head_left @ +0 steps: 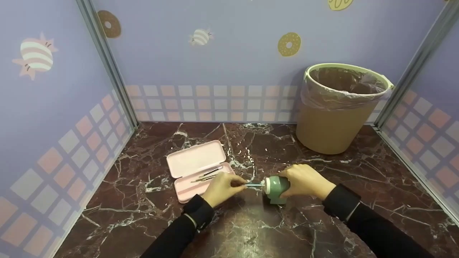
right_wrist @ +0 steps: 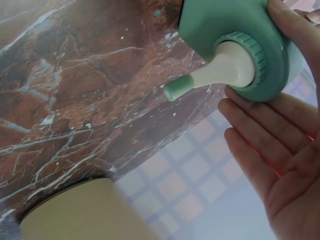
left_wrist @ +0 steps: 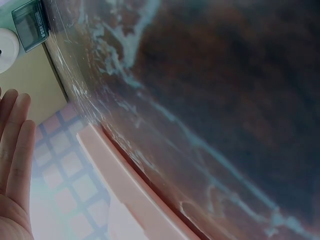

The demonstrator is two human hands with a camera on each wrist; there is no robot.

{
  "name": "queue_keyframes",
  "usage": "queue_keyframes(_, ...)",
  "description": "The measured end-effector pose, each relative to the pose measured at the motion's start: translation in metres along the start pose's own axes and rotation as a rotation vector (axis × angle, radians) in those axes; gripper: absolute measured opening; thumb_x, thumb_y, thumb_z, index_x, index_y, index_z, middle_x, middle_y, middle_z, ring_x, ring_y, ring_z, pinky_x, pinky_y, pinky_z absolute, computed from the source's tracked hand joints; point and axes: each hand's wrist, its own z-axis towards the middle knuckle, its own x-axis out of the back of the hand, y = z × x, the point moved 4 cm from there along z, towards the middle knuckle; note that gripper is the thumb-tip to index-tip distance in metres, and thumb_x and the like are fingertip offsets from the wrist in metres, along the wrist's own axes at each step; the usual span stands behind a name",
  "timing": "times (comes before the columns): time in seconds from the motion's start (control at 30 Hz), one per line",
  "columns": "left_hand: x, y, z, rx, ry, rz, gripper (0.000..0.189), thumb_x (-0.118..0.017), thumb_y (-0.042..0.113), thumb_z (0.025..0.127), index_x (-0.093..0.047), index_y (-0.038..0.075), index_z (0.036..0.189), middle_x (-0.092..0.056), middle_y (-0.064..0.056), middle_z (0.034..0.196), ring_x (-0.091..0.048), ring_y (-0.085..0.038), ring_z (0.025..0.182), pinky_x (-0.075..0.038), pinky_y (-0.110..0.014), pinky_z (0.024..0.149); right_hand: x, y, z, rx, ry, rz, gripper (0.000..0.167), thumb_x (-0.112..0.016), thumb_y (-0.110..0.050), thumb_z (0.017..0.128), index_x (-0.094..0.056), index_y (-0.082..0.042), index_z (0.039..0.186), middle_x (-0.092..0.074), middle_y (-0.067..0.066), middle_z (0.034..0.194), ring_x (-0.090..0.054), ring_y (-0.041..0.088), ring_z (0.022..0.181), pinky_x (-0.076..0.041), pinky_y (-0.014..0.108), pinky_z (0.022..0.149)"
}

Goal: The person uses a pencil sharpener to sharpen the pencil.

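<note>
My left hand (head_left: 223, 189) pinches a thin blue pencil (head_left: 254, 185) between thumb and fingers, its far end at the white front of a green crank pencil sharpener (head_left: 278, 187). On the sharpener's other side, my right hand (head_left: 305, 181) grips its body. The right wrist view has the white crank arm (right_wrist: 215, 72) with its green knob (right_wrist: 178, 88) sticking out free of the fingers. A dark see-through shavings drawer (left_wrist: 31, 24) shows below the white front in the left wrist view, where the pencil is hidden.
A pink pencil case (head_left: 196, 157) lies with its lid up just behind my left hand, several slim pens or pencils (head_left: 208, 174) inside. At the back right stands a beige waste bin (head_left: 324, 123) lined with a plastic bag. Patterned walls enclose the dark marbled table (head_left: 143, 215).
</note>
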Motion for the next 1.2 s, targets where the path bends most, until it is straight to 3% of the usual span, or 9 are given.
queue_keyframes(0.33, 0.000, 0.000, -0.001, 0.008, -0.038, 0.007, 0.014, -0.079, 0.014, 0.087, -0.081, 0.007, 0.098, -0.080, -0.007, 0.089, -0.072, -0.016, 0.075, -0.057, -0.023, 0.072, 0.000, -0.009, 0.004, 0.008, -0.013, 0.007, 0.055, -0.092, -0.048, 0.064, -0.077, -0.013, 0.103, -0.074, 0.000, 0.084, -0.065, 0.017, 0.068, -0.051, 0.034, 0.059)
queue_keyframes(0.73, 0.000, 0.001, -0.003, 0.018, -0.054, 0.015, 0.012, -0.079, 0.016, 0.087, -0.082, 0.009, 0.097, -0.080, -0.006, 0.089, -0.074, -0.017, 0.076, -0.057, -0.022, 0.074, -0.002, -0.014, 0.006, 0.014, 0.017, 0.019, 0.055, -0.091, -0.047, 0.064, -0.076, -0.012, 0.105, -0.076, 0.002, 0.089, -0.068, 0.018, 0.073, -0.055, 0.035, 0.063)
queue_keyframes(1.2, -0.002, -0.002, -0.002, 0.028, -0.065, -0.008, 0.012, -0.079, 0.015, 0.087, -0.082, 0.007, 0.096, -0.081, -0.007, 0.088, -0.075, -0.017, 0.076, -0.058, -0.023, 0.074, -0.009, -0.011, 0.000, 0.010, 0.035, 0.110, 0.056, -0.091, -0.042, 0.068, -0.075, -0.011, 0.112, -0.078, 0.004, 0.097, -0.071, 0.016, 0.077, -0.056, 0.032, 0.064)
